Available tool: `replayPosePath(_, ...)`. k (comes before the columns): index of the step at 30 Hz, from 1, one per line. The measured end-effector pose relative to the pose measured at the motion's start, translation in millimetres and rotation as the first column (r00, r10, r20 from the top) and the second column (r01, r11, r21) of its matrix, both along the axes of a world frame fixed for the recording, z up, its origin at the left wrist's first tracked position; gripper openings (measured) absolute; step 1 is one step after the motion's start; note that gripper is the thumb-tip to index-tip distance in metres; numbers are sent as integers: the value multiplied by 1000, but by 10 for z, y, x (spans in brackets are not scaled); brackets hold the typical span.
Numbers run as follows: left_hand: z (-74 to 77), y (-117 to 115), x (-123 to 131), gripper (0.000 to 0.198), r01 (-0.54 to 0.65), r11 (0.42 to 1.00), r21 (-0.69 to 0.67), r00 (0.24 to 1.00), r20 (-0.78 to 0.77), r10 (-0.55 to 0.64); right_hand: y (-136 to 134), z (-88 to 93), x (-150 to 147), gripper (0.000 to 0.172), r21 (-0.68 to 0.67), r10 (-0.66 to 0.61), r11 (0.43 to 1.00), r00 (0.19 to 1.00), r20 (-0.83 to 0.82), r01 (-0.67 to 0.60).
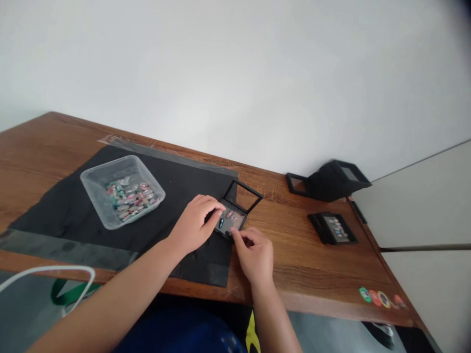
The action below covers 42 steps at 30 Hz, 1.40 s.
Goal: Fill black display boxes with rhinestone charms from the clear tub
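Note:
A small black case (227,224) with a clear-windowed lid (243,197) stands open at the mat's right edge. Several decorated false nails lie inside, among them a dark glossy one (221,223) and a pinkish one (229,214). Over the case's left side, my left hand (196,223) has thumb and forefinger brought together; whatever is between the tips is too small to make out. My right hand (257,252) grips the front right edge of the case, thumb on top and the other fingers curled. Left of both hands, a clear plastic tub (103,208) holds many loose false nails (134,198).
A black mat (176,181) covers part of the wooden table (294,255). At the right stand a stack of black cases (333,181) and another case with nails showing (333,228). Round stickers (374,297) mark the front right edge. A white cable (69,267) hangs at lower left.

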State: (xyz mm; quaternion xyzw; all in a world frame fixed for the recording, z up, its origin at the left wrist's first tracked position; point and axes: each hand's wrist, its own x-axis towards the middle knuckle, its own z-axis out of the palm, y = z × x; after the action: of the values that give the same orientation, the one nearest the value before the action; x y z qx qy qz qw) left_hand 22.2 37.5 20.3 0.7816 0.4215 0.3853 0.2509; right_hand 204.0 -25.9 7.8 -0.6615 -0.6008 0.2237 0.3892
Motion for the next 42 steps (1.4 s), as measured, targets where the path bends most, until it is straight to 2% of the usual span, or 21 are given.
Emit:
replayPosePath(7,15,-19,18,17,-6,1000,-5,1000,7,6,57,34,-100,31,10,6,1000,996,84,-7)
replayPosePath(13,-18,-69,60,17,-152,988,19,988,-17,152,15,14,-53,24,40,19,999,999,51,-21)
replayPosePath(18,-21,-70,63,16,-205,979,26,979,-1,205,8,-15,-11,35,61,23,998,997,68,-27)
replayPosePath(23,-26,-47,51,6,-248,969,16,968,-31,248,20,-36,4,13,16,20,1000,996,88,-21)
replayPosePath(25,-41,-37,48,3,-248,968,24,966,-66,249,26,-36,4,15,6,4,1000,995,100,-4)
replayPosePath(28,-85,-25,40,7,-253,966,43,962,-94,256,29,-25,-3,16,-1,12,1000,992,127,-13)
replayPosePath(33,-178,-25,39,40,-323,946,2,943,-80,322,20,1,-17,17,-18,55,998,986,156,-53)
replayPosePath(42,-193,-35,51,43,-320,947,-27,944,-95,316,28,22,-44,13,-6,39,999,983,177,-39)
